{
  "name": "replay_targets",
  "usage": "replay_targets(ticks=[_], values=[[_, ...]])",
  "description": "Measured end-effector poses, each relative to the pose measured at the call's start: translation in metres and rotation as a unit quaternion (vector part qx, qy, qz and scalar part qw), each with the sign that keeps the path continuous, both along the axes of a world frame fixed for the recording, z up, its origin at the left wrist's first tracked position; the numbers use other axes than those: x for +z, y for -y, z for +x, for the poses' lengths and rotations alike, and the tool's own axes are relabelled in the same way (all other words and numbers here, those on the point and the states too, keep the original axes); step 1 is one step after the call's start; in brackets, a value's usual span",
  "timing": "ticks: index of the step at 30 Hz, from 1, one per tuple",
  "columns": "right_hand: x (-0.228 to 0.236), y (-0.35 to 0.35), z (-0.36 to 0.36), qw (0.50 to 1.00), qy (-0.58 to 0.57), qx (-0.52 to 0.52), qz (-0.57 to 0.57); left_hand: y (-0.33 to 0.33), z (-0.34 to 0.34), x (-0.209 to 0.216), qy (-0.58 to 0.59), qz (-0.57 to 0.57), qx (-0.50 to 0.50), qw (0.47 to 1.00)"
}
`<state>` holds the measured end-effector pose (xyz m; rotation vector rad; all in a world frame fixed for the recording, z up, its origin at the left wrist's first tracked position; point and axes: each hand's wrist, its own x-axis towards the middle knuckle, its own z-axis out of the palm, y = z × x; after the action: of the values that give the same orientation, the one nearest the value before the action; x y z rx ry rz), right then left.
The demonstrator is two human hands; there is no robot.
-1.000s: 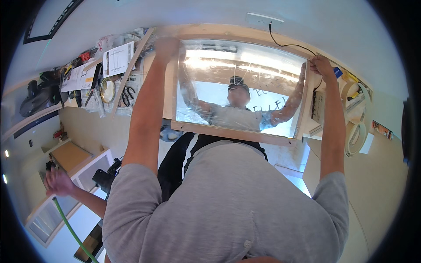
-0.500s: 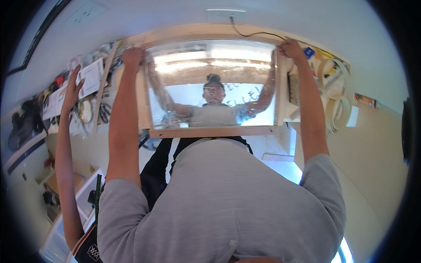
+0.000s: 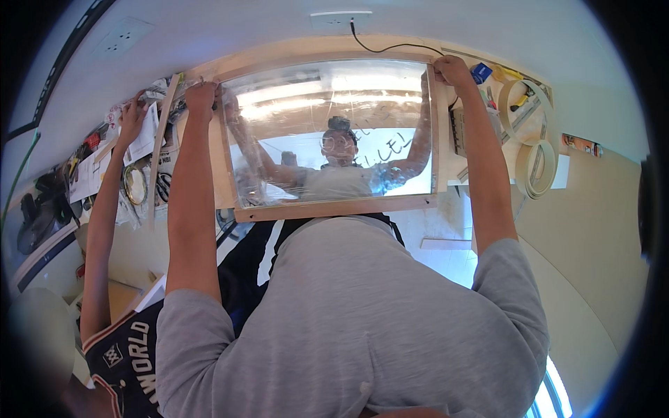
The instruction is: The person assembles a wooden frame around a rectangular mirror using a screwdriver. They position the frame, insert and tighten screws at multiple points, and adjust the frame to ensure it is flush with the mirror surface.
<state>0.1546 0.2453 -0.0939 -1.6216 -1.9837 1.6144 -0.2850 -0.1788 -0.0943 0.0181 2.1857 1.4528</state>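
A mirror (image 3: pixel 327 118) in a pale wooden frame (image 3: pixel 334 209) lies before me on the bench, its near edge close to my waist. It reflects bright lights and my raised arms; its surface looks wrinkled, like film. My left hand (image 3: pixel 200 97) is closed at the frame's far left corner. At the far right corner my right hand (image 3: pixel 453 71) is closed on the frame, its fingers curled. The fingertips of both hands are partly hidden. Just left of my left arm, a wooden strip (image 3: pixel 162 125) lies across the clutter.
A co-worker's hand (image 3: pixel 132 120) reaches over papers (image 3: pixel 143 139) and tools at the left. Coiled edging strip (image 3: pixel 536 171), a blue box (image 3: pixel 481 72) and yellow-handled tools sit at the right. A black cable (image 3: pixel 397 49) runs from the wall outlet (image 3: pixel 341 19).
The co-worker's hand has moved farther over the bench, and more of their dark jersey shows. My view has shifted slightly. My hands remain at the frame's far corners.
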Motion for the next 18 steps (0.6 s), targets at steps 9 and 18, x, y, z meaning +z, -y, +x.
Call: replay_targets(ticks=[9, 18], values=[[0.027, 0.153, -0.113, 0.887, -0.246, 0.160, 0.357, 0.007, -0.014, -0.022, -0.012, 0.004, 0.001, 1.000], [-0.011, 0.179, -0.215, 0.912, -0.111, 0.269, 0.290, 0.008, -0.016, -0.028, -0.036, -0.044, 0.009, 0.998]])
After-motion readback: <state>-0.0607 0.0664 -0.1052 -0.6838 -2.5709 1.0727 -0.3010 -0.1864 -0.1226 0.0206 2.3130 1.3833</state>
